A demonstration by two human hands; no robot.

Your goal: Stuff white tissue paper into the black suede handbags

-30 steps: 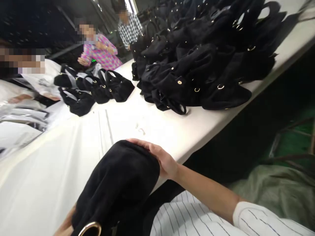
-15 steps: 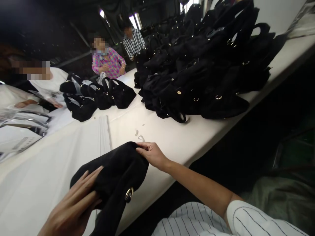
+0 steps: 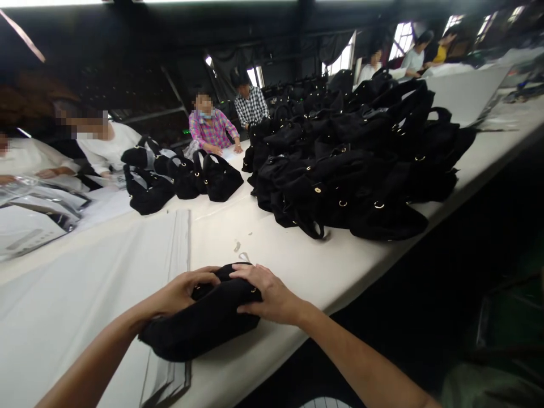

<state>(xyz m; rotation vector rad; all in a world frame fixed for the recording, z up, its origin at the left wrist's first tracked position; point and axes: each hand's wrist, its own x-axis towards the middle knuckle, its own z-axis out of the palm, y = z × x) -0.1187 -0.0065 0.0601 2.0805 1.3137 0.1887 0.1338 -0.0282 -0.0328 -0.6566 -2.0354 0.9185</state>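
A black fabric bag (image 3: 204, 326) with small gold-coloured metal rings lies on the near part of the table, partly over a stack of white sheets (image 3: 127, 277). My left hand (image 3: 187, 292) curves over the bag's far left side, its fingertips at the opening. At the right end my right hand (image 3: 267, 292) grips the bag, thumb on the near side and fingers over the top. Part of the bag's upper side is hidden beneath both hands.
A large heap of black bags (image 3: 340, 187) covers the table's right side. Several finished-looking bags (image 3: 223, 178) stand further left. Co-workers (image 3: 210, 127) are along the far side. Plastic-wrapped packages (image 3: 34, 221) lie at the left. The table edge (image 3: 348, 300) runs diagonally at right.
The bag has been turned and laid down, its long side now facing me. My left hand has moved forward and right onto it; my right hand has shifted its hold. The view has tilted up.
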